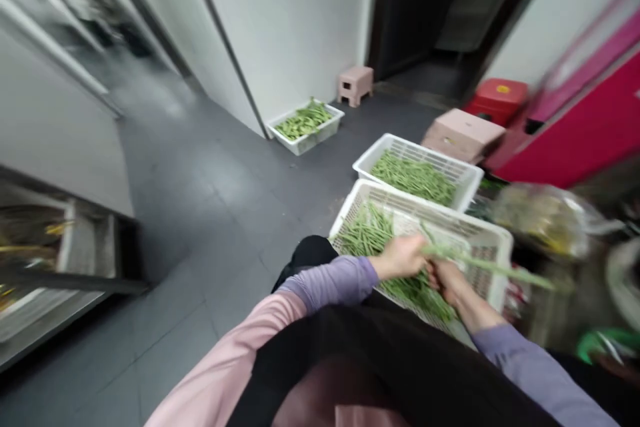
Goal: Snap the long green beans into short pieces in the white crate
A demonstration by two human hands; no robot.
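Both hands meet above a white slotted basket (pixel 487 233) that holds long green beans (pixel 367 233). My left hand (pixel 403 257) is closed around green beans at their upper end, its fingers curled. Right beside it, my right hand (pixel 449 280) is closed too, with fingers wrapped at the same beans; motion blurs the fingertips. One long bean (pixel 510 271) sticks out to the right from between the hands. More beans lie in the basket below them.
Just beyond stands a second white basket (pixel 470 187) of beans. A white tray (pixel 305 143) of green pods sits by the wall, near a small pink stool (pixel 356 85). At right are a pink box (pixel 465 133), a red stool (pixel 500 97) and a plastic bag (pixel 543 217).
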